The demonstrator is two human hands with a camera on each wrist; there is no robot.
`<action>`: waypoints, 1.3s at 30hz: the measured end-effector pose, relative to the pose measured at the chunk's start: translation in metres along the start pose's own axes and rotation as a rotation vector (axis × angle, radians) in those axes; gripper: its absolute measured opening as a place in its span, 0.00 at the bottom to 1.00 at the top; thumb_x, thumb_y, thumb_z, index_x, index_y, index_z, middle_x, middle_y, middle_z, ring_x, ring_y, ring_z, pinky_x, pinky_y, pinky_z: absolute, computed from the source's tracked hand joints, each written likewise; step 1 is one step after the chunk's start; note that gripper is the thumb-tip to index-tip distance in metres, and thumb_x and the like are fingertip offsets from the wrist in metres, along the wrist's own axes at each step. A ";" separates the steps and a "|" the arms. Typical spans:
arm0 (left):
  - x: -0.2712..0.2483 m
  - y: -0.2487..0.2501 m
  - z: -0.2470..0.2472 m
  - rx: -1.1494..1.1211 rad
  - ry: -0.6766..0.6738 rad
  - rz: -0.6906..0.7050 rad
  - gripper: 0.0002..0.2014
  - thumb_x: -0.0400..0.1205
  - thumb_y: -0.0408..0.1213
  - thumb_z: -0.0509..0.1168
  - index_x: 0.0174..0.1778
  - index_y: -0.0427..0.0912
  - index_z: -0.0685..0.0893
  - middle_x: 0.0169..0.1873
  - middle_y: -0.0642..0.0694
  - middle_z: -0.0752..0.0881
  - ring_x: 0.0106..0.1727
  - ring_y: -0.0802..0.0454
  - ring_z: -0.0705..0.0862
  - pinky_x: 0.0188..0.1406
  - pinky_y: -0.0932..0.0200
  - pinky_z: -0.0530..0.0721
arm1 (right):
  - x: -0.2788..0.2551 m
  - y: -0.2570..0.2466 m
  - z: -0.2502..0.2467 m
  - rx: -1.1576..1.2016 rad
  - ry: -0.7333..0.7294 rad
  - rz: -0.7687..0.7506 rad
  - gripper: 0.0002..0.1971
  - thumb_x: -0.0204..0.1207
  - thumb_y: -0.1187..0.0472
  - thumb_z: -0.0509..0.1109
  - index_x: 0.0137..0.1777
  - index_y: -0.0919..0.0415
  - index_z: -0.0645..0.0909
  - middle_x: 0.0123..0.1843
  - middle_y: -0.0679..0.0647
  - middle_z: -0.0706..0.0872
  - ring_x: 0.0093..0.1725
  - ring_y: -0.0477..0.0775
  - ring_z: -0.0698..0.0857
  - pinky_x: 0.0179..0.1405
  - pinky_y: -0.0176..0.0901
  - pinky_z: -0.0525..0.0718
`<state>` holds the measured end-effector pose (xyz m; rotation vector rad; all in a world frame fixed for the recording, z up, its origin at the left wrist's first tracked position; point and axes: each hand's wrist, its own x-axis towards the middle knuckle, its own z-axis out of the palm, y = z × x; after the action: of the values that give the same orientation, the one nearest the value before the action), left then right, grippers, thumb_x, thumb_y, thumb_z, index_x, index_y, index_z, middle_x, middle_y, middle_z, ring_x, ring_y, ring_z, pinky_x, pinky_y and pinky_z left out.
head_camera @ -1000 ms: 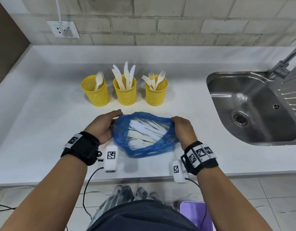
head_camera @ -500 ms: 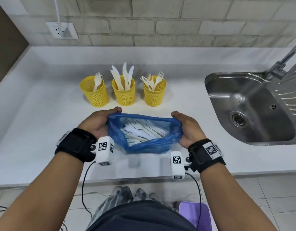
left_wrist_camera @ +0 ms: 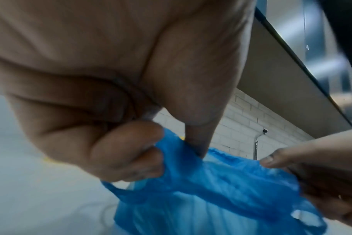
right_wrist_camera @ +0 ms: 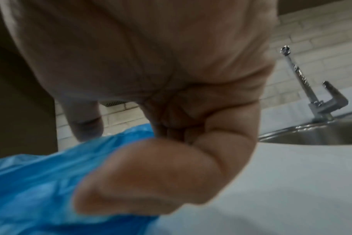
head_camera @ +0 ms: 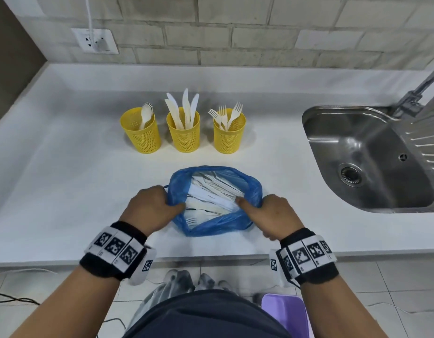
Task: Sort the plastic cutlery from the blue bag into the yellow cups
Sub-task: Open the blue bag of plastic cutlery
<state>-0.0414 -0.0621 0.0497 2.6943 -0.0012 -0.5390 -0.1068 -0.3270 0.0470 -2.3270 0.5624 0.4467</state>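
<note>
Both hands, left hand (head_camera: 151,208) and right hand (head_camera: 272,215), grip blue bag (head_camera: 218,225); its cutlery (head_camera: 211,193) lies mostly crosswise.

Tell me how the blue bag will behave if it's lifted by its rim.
The blue bag is thin, crumpled film, so it will likely sag and fold rather than keep its shape. The loose white cutlery inside would probably slide together and shift. With the left hand and right hand gripping opposite edges, its mouth should stay open.

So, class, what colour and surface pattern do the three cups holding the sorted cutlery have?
Yellow cups, walls perforated with a fine mesh of small holes; the head view shows it best.
</note>
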 end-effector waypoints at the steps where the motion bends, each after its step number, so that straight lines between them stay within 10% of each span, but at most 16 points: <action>1: -0.004 -0.001 0.003 -0.039 -0.005 0.022 0.17 0.78 0.51 0.75 0.38 0.39 0.82 0.35 0.46 0.86 0.41 0.44 0.86 0.34 0.55 0.78 | -0.004 -0.002 0.003 0.022 -0.054 0.000 0.32 0.74 0.29 0.69 0.38 0.62 0.85 0.30 0.58 0.89 0.26 0.58 0.89 0.27 0.48 0.88; 7: -0.008 -0.003 0.003 -0.767 -0.078 -0.103 0.03 0.79 0.24 0.71 0.44 0.26 0.86 0.35 0.36 0.90 0.35 0.46 0.91 0.49 0.44 0.94 | 0.002 0.003 0.026 0.462 -0.083 -0.006 0.05 0.78 0.67 0.72 0.50 0.71 0.84 0.41 0.67 0.91 0.30 0.58 0.91 0.30 0.50 0.91; 13: -0.008 -0.008 -0.001 -1.524 -0.246 -0.237 0.17 0.82 0.16 0.56 0.61 0.32 0.83 0.53 0.33 0.87 0.56 0.41 0.87 0.58 0.52 0.91 | 0.000 0.005 0.041 1.281 -0.157 0.164 0.16 0.75 0.85 0.62 0.42 0.63 0.81 0.39 0.60 0.85 0.37 0.54 0.81 0.35 0.43 0.77; 19: -0.003 0.002 0.014 -1.942 -0.351 -0.473 0.19 0.86 0.19 0.46 0.58 0.27 0.83 0.43 0.33 0.92 0.38 0.41 0.94 0.32 0.50 0.93 | -0.004 0.008 0.059 1.702 -0.200 0.424 0.21 0.75 0.83 0.46 0.40 0.59 0.73 0.27 0.58 0.79 0.27 0.53 0.73 0.38 0.45 0.70; 24: -0.002 0.002 0.016 -1.667 -0.217 -0.367 0.15 0.85 0.32 0.56 0.59 0.34 0.85 0.44 0.37 0.89 0.42 0.40 0.89 0.39 0.49 0.91 | -0.008 0.017 0.045 1.349 -0.193 0.283 0.07 0.78 0.69 0.58 0.41 0.61 0.77 0.37 0.60 0.82 0.31 0.55 0.76 0.34 0.48 0.82; 29: 0.009 -0.006 0.007 -0.900 0.112 -0.234 0.27 0.76 0.57 0.71 0.65 0.44 0.79 0.52 0.44 0.89 0.53 0.46 0.89 0.54 0.49 0.88 | 0.005 0.020 0.029 0.648 0.262 0.035 0.17 0.79 0.54 0.73 0.64 0.57 0.74 0.57 0.62 0.82 0.52 0.60 0.85 0.47 0.49 0.86; 32: 0.013 0.001 0.010 -0.509 0.176 -0.064 0.18 0.84 0.49 0.70 0.65 0.47 0.75 0.46 0.52 0.86 0.48 0.53 0.85 0.47 0.58 0.78 | 0.019 0.010 0.029 0.387 0.263 -0.101 0.25 0.80 0.50 0.75 0.71 0.59 0.71 0.62 0.56 0.77 0.58 0.54 0.80 0.54 0.40 0.76; 35: 0.020 0.009 0.011 -0.287 0.266 0.026 0.08 0.87 0.38 0.62 0.57 0.40 0.85 0.48 0.46 0.88 0.49 0.46 0.83 0.49 0.57 0.76 | 0.030 0.000 0.030 0.234 0.266 -0.211 0.09 0.83 0.58 0.71 0.58 0.59 0.76 0.49 0.54 0.83 0.47 0.54 0.82 0.42 0.34 0.76; 39: 0.035 0.010 0.009 -0.603 0.209 -0.023 0.13 0.87 0.32 0.58 0.40 0.33 0.82 0.34 0.41 0.82 0.36 0.45 0.78 0.39 0.57 0.74 | 0.046 -0.009 0.031 0.501 0.247 -0.174 0.09 0.83 0.65 0.65 0.41 0.59 0.81 0.36 0.53 0.84 0.36 0.54 0.82 0.39 0.36 0.78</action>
<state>-0.0121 -0.0776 0.0328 2.1452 0.2149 -0.2111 -0.0685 -0.3121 0.0089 -1.9309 0.5112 -0.0658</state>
